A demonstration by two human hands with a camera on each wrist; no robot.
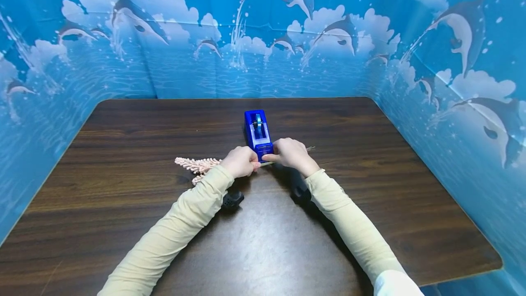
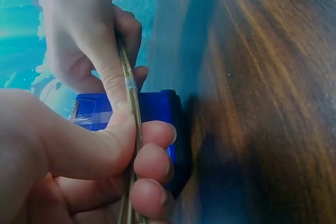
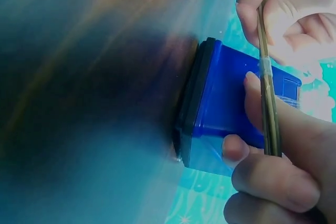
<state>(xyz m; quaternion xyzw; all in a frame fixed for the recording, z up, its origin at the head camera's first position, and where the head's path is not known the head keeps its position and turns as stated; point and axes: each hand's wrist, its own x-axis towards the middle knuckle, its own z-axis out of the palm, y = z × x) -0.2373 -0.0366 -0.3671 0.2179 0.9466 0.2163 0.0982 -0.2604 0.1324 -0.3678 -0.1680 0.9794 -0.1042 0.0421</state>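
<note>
My left hand (image 1: 240, 161) and right hand (image 1: 291, 153) grip one bundle of thin stems (image 2: 126, 59) between them, in front of a blue tape dispenser (image 1: 258, 134). The left thumb and curled fingers pinch the stems; the right hand holds them farther along. Pale pink flower sprigs (image 1: 199, 164) at one end stick out left of the left hand. Clear tape (image 3: 265, 66) wraps the stems between the hands. Another strip of clear tape (image 2: 93, 119) stretches near the left thumb, in front of the dispenser. Thin stem ends (image 1: 310, 148) show beyond the right hand.
The dispenser stands on a dark wood-grain table (image 1: 123, 136), near its far middle. A black device (image 1: 233, 199) shows under the left wrist, another black device (image 1: 299, 188) under the right. Blue dolphin-print curtains (image 1: 185, 72) surround the table's back and sides.
</note>
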